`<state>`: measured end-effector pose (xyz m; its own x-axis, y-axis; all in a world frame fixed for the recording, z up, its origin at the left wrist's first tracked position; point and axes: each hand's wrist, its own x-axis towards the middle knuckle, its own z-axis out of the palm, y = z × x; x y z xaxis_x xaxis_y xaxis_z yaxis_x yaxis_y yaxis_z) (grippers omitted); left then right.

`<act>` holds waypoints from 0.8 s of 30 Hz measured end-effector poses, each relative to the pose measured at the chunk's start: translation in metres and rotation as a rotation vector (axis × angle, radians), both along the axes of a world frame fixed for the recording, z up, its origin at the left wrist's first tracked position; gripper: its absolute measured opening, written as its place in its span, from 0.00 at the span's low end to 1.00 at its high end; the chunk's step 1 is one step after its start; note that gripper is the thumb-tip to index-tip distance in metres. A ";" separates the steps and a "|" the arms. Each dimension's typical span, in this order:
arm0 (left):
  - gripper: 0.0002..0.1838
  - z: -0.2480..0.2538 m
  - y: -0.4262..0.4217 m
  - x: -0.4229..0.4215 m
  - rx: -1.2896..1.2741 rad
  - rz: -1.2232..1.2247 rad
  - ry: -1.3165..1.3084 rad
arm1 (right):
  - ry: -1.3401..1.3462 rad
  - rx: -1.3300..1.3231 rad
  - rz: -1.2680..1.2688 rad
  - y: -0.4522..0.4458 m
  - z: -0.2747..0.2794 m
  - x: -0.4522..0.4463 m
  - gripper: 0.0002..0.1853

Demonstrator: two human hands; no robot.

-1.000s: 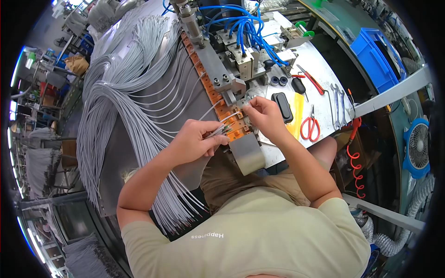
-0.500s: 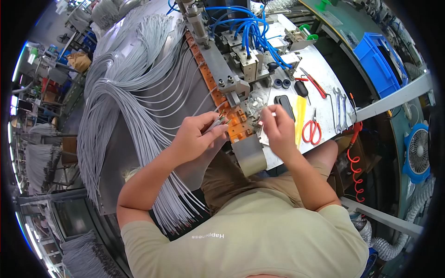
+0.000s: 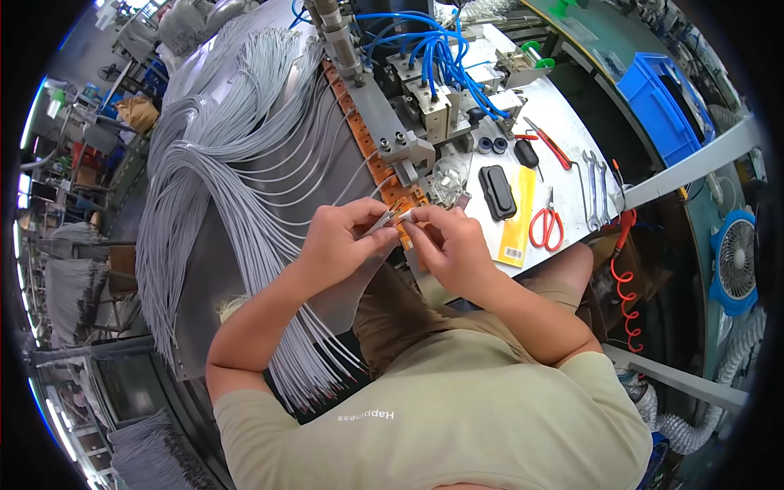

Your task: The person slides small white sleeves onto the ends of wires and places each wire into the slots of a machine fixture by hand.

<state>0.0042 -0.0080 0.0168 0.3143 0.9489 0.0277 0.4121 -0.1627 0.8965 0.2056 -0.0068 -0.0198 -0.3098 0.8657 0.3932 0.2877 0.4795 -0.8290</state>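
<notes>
My left hand is closed on several grey cable ends, whose thin coloured wires stick out between thumb and forefinger. Close beside it, my right hand pinches a small white piece at the wire tips. Both hands are over the near end of an orange block rail, partly covering it. Grey cables fan out from a large bundle on the left towards the rail. Beyond my hands, a clear bag of small parts lies beside the rail.
A metal fixture with blue air tubes stands ahead. On the white table lie a black case, a yellow packet, red-handled scissors, wrenches and red-handled pliers. A blue crate is further right.
My right hand was at the clear bag and has come back left to the wire ends, with a small white piece in its fingers. My left hand has stayed nearly still.
</notes>
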 end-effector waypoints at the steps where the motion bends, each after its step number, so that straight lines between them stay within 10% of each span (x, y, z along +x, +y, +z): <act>1: 0.09 -0.001 0.000 0.000 0.008 0.015 -0.021 | -0.001 -0.003 0.007 -0.001 0.002 0.000 0.04; 24: 0.08 0.003 -0.001 0.000 0.011 -0.013 0.065 | -0.091 0.297 0.080 0.022 -0.009 0.006 0.08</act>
<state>0.0047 -0.0088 0.0195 0.3278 0.9446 0.0176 0.4675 -0.1784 0.8658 0.2118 0.0148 -0.0288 -0.4180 0.6884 0.5927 0.3059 0.7210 -0.6217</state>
